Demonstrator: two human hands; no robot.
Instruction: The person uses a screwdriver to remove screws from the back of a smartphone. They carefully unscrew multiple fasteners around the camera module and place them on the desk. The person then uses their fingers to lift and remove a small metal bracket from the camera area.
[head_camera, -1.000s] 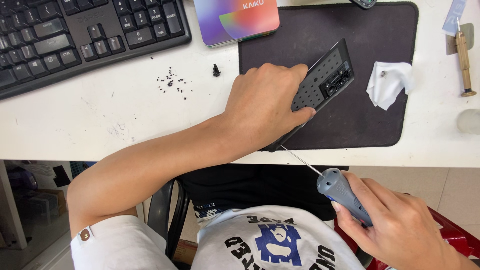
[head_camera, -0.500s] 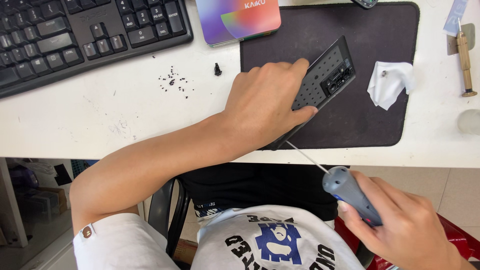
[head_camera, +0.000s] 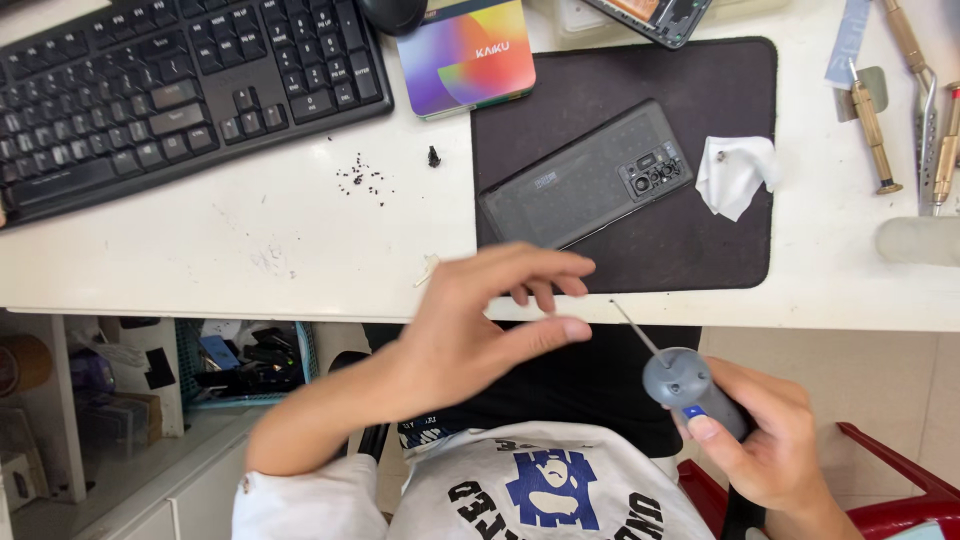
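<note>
Left hand (head_camera: 470, 335) hovers over the counter's (head_camera: 250, 250) front edge, fingers spread apart, holding nothing, fingertips just short of the mat (head_camera: 720, 250); right hand (head_camera: 760, 440) sits below the counter's front edge, grip clamped on a grey screwdriver (head_camera: 680, 385), thumb on its blue button, thin bit angled up-left toward the counter's edge; phone (head_camera: 585, 180), dark, back side up, lies tilted on the mat's left half, camera block toward the mat's middle, free of both hands; white tissue (head_camera: 735, 175) on the mat's right side, near the phone but apart; black keyboard (head_camera: 170, 90) at the counter's back left corner; colourful box (head_camera: 465, 55) just beside the keyboard at the back edge, touching the mat's top left corner; tiny black screws (head_camera: 362, 178) scattered on bare counter between keyboard and mat, one larger black bit (head_camera: 434, 157) just left of the mat; brass-handled tools (head_camera: 875, 125) along the counter's right edge; second opened phone (head_camera: 655, 15) at the back edge, partly cut off; red chair (head_camera: 900, 490) under the right hand.
</note>
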